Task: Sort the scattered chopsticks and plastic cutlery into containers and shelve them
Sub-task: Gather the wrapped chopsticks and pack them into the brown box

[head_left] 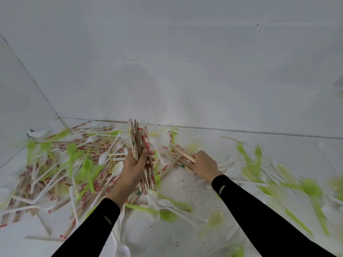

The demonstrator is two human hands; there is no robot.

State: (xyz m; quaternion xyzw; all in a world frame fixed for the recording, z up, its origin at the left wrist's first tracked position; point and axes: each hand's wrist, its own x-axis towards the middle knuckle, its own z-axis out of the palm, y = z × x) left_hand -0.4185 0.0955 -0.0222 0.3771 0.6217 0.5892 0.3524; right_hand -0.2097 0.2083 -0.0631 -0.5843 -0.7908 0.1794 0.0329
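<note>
**A:** Which step is being worked?

**B:** Gathering, it is judged. A bundle of chopsticks (141, 145) is held upright above the white surface (185, 184), and the grip of the left hand (132, 164) is wrapped round its middle. The grip of the right hand (204, 165) is curled over a few loose chopsticks (182, 153) lying on the surface just beside the bundle. Whether they are lifted yet cannot be told.

**A:** What is called for next?

**B:** Probably the loose ones are to be raised, turned parallel and added to the bundle. No container or shelf is seen, so one would have to be found.

**A:** And the materials?

**B:** The chopsticks are thin, straight, pale wood, many sleeved in paper printed red. They are mixed with green spoons (87, 165), white spoons (117, 166) and white forks (92, 139) of smooth, light plastic, strewn to both sides. Slipping from a full fist is judged likely. The far right is blurred.
</note>
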